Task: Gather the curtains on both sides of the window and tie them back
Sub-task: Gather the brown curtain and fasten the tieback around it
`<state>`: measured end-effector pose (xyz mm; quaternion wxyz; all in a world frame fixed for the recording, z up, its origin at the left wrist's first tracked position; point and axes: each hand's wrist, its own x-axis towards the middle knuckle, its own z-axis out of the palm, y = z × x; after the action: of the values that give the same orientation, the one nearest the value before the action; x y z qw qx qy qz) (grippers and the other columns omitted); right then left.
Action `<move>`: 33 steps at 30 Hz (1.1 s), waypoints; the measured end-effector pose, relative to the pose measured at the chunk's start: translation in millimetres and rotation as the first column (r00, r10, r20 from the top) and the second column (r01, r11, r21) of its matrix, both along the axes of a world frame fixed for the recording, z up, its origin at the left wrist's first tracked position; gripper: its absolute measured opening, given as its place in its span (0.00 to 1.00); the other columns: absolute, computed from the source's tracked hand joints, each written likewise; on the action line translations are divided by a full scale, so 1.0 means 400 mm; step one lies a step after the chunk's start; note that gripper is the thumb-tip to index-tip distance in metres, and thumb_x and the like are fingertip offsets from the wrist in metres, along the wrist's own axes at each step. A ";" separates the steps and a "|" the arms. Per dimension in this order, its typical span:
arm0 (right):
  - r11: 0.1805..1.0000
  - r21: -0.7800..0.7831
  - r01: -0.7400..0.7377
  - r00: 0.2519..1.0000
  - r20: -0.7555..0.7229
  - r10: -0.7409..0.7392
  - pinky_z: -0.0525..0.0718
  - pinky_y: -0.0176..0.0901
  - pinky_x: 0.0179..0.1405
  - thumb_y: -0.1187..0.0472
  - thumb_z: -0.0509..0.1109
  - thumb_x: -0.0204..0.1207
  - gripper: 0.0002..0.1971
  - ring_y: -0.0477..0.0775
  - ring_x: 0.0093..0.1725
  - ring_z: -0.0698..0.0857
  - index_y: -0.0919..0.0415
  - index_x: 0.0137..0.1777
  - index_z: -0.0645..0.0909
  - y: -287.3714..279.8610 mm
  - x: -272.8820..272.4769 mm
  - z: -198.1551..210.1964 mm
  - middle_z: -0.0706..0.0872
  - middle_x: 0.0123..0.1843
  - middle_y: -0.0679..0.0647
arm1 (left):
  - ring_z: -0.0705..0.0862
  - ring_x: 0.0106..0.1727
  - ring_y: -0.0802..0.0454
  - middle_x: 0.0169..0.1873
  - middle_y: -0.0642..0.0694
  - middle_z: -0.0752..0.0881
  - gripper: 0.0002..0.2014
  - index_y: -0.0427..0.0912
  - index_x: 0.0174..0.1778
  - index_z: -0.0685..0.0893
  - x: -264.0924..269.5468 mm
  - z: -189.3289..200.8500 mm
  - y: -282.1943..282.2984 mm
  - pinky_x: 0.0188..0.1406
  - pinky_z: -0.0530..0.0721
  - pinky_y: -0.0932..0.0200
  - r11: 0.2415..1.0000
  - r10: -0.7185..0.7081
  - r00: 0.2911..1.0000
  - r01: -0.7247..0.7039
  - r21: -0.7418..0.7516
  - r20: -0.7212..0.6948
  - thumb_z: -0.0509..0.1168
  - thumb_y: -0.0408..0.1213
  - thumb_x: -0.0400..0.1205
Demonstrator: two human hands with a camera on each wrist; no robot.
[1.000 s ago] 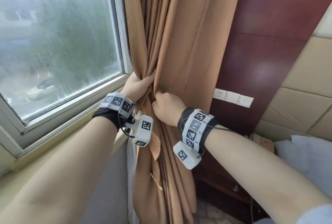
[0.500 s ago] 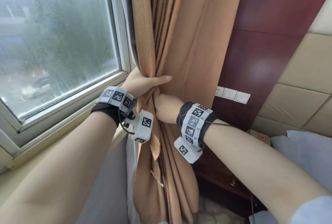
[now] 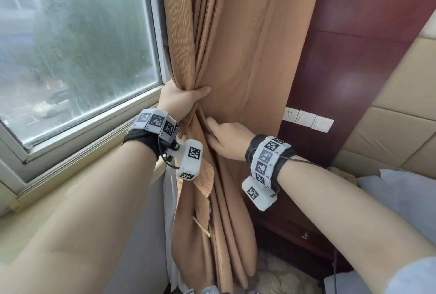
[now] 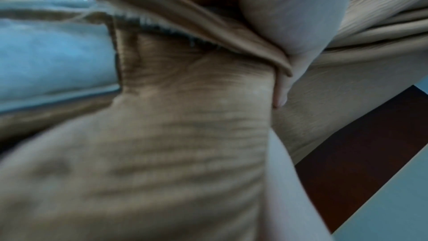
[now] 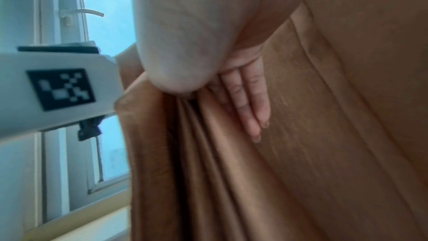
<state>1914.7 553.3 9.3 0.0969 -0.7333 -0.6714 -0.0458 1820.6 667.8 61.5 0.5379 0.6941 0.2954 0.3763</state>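
The tan curtain hangs bunched to the right of the window. My left hand grips its gathered folds at sill height, with the thumb laid across the front. Just below it, my right hand lies flat against the cloth; its fingers are straight and pressed into a fold. A ribbed tan strip hangs under my left wrist and fills the left wrist view, blurred. My left fingers are hidden behind the folds.
The window and its sill are on the left. A white sheer hangs behind the curtain. Wall switches sit on a dark red panel. A nightstand and bedding are at lower right.
My right hand has let go of the curtain, uncurling from a fist to flat fingers on the cloth. My left hand has risen a little and wrapped its thumb over the folds.
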 end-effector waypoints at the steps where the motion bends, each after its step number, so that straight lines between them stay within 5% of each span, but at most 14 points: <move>1: 0.997 0.062 -0.036 0.999 0.014 0.035 0.71 0.47 0.31 0.54 0.56 0.83 0.14 0.69 0.35 0.83 0.66 0.57 0.69 -0.010 0.016 -0.007 0.85 0.36 0.63 | 0.83 0.42 0.65 0.40 0.60 0.84 0.13 0.52 0.46 0.81 -0.001 0.000 0.000 0.40 0.81 0.68 1.000 0.000 1.000 0.000 -0.004 0.003 0.77 0.41 0.70; 5: 0.975 0.218 0.037 0.997 -0.078 -0.020 0.76 0.45 0.31 0.41 0.53 0.81 0.21 0.56 0.27 0.80 0.60 0.52 0.73 -0.048 0.088 -0.027 0.80 0.26 0.51 | 0.83 0.43 0.65 0.41 0.60 0.84 0.16 0.51 0.50 0.81 -0.004 0.000 0.010 0.41 0.80 0.69 1.000 0.008 1.000 -0.007 -0.031 0.023 0.78 0.42 0.70; 9: 0.885 0.312 0.344 0.929 -0.251 -0.273 0.69 0.43 0.34 0.50 0.55 0.84 0.13 0.57 0.31 0.79 0.59 0.52 0.73 -0.049 0.206 -0.036 0.76 0.26 0.47 | 0.84 0.46 0.60 0.43 0.59 0.84 0.20 0.51 0.53 0.80 -0.006 -0.001 0.024 0.48 0.82 0.63 0.998 0.023 1.000 -0.022 -0.061 0.014 0.78 0.44 0.69; 12: 0.782 0.284 0.554 0.819 -0.354 -0.452 0.75 0.47 0.39 0.59 0.59 0.80 0.09 0.64 0.43 0.83 0.61 0.56 0.72 -0.035 0.302 -0.045 0.82 0.41 0.56 | 0.83 0.43 0.62 0.42 0.58 0.84 0.20 0.49 0.54 0.79 -0.005 0.000 0.025 0.40 0.80 0.68 0.995 0.022 0.999 -0.020 -0.093 0.029 0.78 0.43 0.70; 18: 0.588 0.124 0.800 0.539 -0.579 -0.612 0.74 0.57 0.63 0.61 0.66 0.75 0.21 0.68 0.65 0.76 0.68 0.66 0.69 0.009 0.434 -0.048 0.75 0.67 0.65 | 0.82 0.40 0.64 0.40 0.58 0.83 0.20 0.49 0.54 0.79 0.016 0.002 0.010 0.30 0.77 0.75 0.988 0.089 0.995 -0.081 -0.135 0.053 0.78 0.41 0.71; 27: 0.416 0.028 0.909 0.209 -0.894 -0.397 0.71 0.51 0.71 0.61 0.68 0.70 0.35 0.63 0.71 0.75 0.63 0.78 0.60 0.069 0.613 0.026 0.72 0.75 0.60 | 0.82 0.41 0.60 0.40 0.56 0.83 0.18 0.48 0.50 0.78 0.066 -0.003 0.000 0.35 0.78 0.69 0.957 0.241 0.964 -0.218 -0.191 0.110 0.78 0.39 0.69; 33: 0.547 0.019 0.837 0.089 -0.991 -0.103 0.75 0.51 0.66 0.65 0.72 0.69 0.45 0.59 0.65 0.79 0.48 0.82 0.51 0.083 0.685 0.052 0.75 0.71 0.56 | 0.82 0.45 0.55 0.43 0.54 0.83 0.22 0.47 0.55 0.79 0.094 -0.008 0.001 0.45 0.79 0.62 0.941 0.300 0.949 -0.278 -0.193 0.097 0.79 0.41 0.69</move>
<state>2188.8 586.6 30.2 0.6685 -0.7203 -0.1178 0.1430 1858.2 668.3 58.4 0.5535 0.5677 0.3922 0.4664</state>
